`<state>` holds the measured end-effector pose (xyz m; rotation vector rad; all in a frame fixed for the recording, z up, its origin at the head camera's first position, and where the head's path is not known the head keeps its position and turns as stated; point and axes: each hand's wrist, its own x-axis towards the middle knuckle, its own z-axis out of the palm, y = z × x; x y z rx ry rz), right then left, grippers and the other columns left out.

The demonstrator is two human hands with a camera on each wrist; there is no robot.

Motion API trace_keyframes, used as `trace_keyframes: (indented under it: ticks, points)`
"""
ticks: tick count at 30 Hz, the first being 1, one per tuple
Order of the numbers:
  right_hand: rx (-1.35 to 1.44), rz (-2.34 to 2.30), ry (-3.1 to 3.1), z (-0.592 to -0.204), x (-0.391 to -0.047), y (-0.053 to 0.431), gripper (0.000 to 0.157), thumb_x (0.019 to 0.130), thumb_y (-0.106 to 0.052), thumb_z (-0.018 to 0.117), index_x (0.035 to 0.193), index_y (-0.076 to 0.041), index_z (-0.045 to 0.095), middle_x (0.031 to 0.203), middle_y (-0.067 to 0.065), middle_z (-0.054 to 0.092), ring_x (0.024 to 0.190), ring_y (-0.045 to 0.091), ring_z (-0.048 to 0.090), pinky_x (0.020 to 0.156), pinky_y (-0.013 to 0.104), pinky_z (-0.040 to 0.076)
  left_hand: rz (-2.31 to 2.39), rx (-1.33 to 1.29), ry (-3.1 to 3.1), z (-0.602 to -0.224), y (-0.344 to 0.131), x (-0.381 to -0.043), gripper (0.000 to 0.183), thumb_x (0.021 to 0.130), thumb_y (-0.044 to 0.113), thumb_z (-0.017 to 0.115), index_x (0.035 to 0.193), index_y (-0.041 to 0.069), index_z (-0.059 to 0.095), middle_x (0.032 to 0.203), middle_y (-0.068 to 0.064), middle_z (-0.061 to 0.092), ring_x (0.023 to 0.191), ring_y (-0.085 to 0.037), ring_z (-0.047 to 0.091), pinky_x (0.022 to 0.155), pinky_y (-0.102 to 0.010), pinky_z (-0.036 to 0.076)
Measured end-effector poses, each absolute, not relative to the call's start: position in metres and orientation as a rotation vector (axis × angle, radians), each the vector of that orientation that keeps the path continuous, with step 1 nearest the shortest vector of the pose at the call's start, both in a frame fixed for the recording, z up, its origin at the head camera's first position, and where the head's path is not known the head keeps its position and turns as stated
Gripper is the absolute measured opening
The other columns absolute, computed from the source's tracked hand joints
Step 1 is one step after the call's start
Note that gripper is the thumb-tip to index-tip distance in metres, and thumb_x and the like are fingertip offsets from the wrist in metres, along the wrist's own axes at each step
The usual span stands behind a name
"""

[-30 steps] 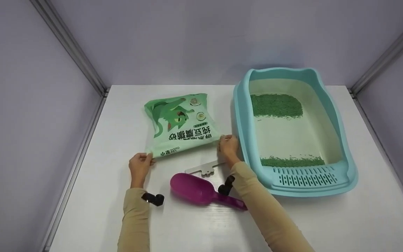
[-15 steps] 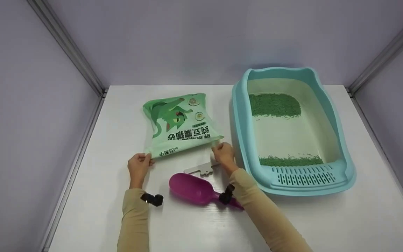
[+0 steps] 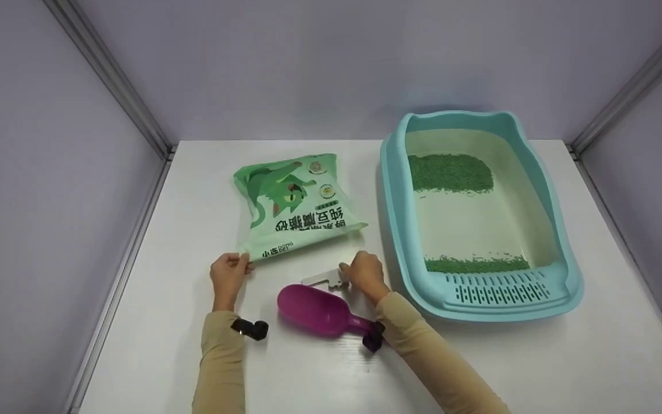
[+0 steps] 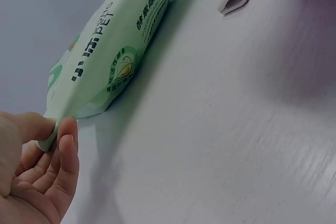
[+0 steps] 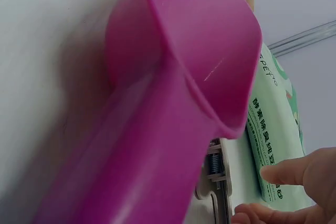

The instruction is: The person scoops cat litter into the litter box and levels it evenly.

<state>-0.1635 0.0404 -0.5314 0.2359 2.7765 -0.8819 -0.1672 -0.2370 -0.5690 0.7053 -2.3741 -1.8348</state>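
Note:
A green cat litter bag with a printed cat lies on the white table. My left hand pinches its near left corner between thumb and fingers, seen closely in the left wrist view. My right hand is at the right end of a pale bag clip, in front of the bag. In the right wrist view, the clip shows a small spring, and the thumb stands apart from the fingers. A magenta litter scoop lies nearer me, its handle end hidden by the right wrist camera and sleeve.
At the right stands a blue litter box with a high rim and a slotted front ledge. Green litter lies at its far end and along its front. Pale walls enclose the table.
My right hand has let go of the bag's right corner and moved toward me to the clip. The left hand stays at its corner; the bag hardly moved.

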Motion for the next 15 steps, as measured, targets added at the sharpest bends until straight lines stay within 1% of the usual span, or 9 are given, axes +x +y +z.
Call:
trace_keyframes:
  ticks: [3,5,9,12,15]
  points:
    - [0.234,-0.825,2.747,-0.532,-0.1601,0.0417,0.033,0.081,-0.032,0.074,0.075,0.0,0.066,0.083,0.02,0.071,0.064,0.02,0.054,0.06,0.037,0.053,-1.823,0.692,-2.371,-0.5688,-0.2364,-0.1672,0.017,0.092,0.008,0.062,0.096,-0.008,0.059,0.071,-0.006,0.07,0.055,0.0,0.062,0.059,-0.018,0.057]
    - [0.231,-0.813,2.705,-0.5328,-0.1574,0.0422,0.035,0.079,-0.035,0.075,0.077,-0.001,0.066,0.084,0.018,0.072,0.064,0.018,0.05,0.057,0.033,0.049,-1.83,0.681,-2.36,-0.5691,-0.2366,-0.1662,0.018,0.091,0.008,0.062,0.095,-0.008,0.059,0.07,-0.005,0.07,0.055,-0.001,0.062,0.059,-0.017,0.057]
    - [0.218,-0.813,2.66,-0.5352,-0.1535,0.0423,0.036,0.075,-0.037,0.077,0.079,-0.002,0.07,0.086,0.016,0.073,0.063,0.015,0.05,0.05,0.026,0.04,-1.857,0.669,-2.338,-0.5692,-0.2361,-0.1648,0.018,0.091,0.009,0.062,0.095,-0.008,0.059,0.071,-0.009,0.071,0.054,-0.001,0.063,0.058,-0.018,0.057]
    - [0.215,-0.832,2.652,-0.5368,-0.1529,0.0413,0.032,0.075,-0.036,0.077,0.071,-0.006,0.067,0.081,0.011,0.071,0.062,0.015,0.048,0.048,0.024,0.035,-1.866,0.669,-2.325,-0.5689,-0.2353,-0.1646,0.017,0.091,0.008,0.062,0.093,-0.008,0.059,0.074,-0.016,0.072,0.054,-0.001,0.063,0.058,-0.018,0.058]
    - [0.194,-0.863,2.646,-0.5373,-0.1532,0.0401,0.033,0.076,-0.031,0.076,0.059,-0.012,0.055,0.068,0.004,0.06,0.06,0.014,0.043,0.049,0.023,0.033,-1.862,0.674,-2.317,-0.5685,-0.2347,-0.1645,0.016,0.091,0.007,0.062,0.093,-0.009,0.059,0.075,-0.019,0.072,0.053,-0.002,0.063,0.058,-0.018,0.058]
